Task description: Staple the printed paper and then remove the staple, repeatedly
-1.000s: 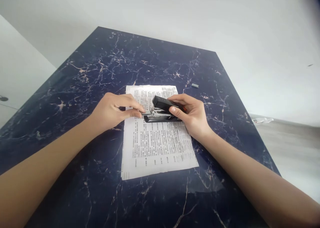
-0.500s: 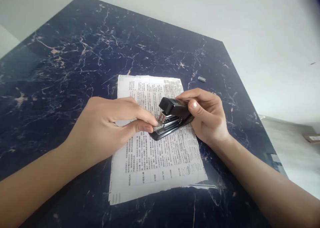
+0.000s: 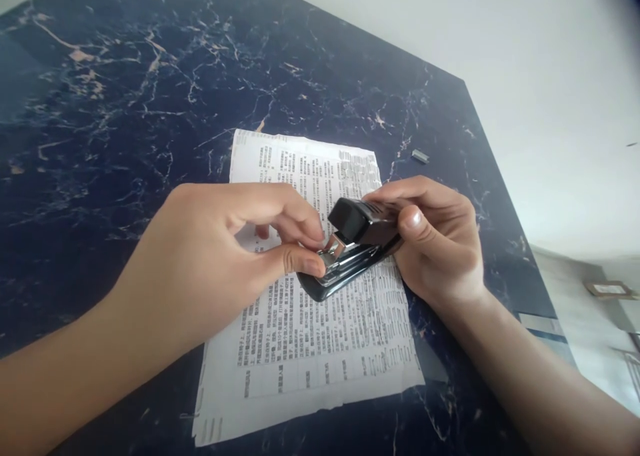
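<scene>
A black stapler (image 3: 370, 223) is held above the printed paper sheets (image 3: 320, 369), its front end turned toward my left hand. My right hand (image 3: 440, 236) grips the rear of the stapler, with the thumb along its side. The top arm is lifted apart from the base, and metal parts show between them. My left hand (image 3: 225, 243) has its thumb and fingers closed at the metal front of the stapler. The thumb presses beside the metal tip; the fingertips partly hide it.
A small grey strip of staples (image 3: 421, 156) lies on the dark blue marbled table (image 3: 190, 129), beyond the right hand. The table's right edge runs down past the right forearm. A pale floor and a framed object (image 3: 609, 289) appear farther right.
The view has shifted closer, so the paper and stapler look larger. My left fingers have moved slightly at the stapler's front, with the index fingertip lifting a little from the thumb.
</scene>
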Demonstrator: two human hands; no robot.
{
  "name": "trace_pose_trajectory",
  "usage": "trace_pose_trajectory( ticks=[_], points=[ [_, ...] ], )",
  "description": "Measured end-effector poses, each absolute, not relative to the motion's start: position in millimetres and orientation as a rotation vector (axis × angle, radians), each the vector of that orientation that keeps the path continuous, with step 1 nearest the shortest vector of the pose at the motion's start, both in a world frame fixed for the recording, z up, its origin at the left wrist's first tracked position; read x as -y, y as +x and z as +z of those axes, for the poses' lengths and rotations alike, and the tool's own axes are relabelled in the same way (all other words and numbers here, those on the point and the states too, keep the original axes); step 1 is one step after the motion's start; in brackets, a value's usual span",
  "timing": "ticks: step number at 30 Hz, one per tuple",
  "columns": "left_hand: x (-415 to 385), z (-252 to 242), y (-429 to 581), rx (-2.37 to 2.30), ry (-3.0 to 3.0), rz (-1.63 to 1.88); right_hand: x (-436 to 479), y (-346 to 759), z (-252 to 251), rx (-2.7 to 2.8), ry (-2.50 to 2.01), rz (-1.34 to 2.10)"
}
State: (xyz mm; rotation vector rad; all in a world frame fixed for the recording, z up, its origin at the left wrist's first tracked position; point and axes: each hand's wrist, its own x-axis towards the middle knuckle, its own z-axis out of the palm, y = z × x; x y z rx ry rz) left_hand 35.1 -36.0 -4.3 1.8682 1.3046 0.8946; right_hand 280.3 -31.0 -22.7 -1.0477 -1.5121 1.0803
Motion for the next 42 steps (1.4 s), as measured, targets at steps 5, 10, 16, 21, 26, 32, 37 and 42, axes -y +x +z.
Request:
trace_pose_trajectory(
  ticks=[5, 10, 16, 21, 26, 32, 37, 42],
  points=[
    [33, -6, 36, -1.316, 1.861, 0.878, 30, 281, -22, 1.517, -1.059, 1.07],
    [34, -9, 39, -1.241, 1.858, 0.964, 32, 281, -21, 1.543, -1.131, 1.036],
    [33, -10, 40, -1.177, 1.845, 0.979, 34, 282, -20, 1.607, -1.137, 1.009],
    [32, -10, 38, -1.181, 1.802, 0.945, 34, 282, -18, 1.592, -1.145, 1.032],
    [32, -11, 38, -1.212, 1.776, 0.933, 34, 282, -17, 1.608, -1.146, 1.041],
    [31, -10, 39, -1.205, 1.784, 0.935, 33, 280, -18, 1.614, -1.169, 1.011],
    [28, -12, 37, -1.228, 1.843, 0.945, 36, 278, -17, 1.613, -1.161, 0.905],
    [19, -10, 28, -1.318, 1.909, 1.027, 39, 276, -14, 1.708, -1.15, 0.772]
  ],
)
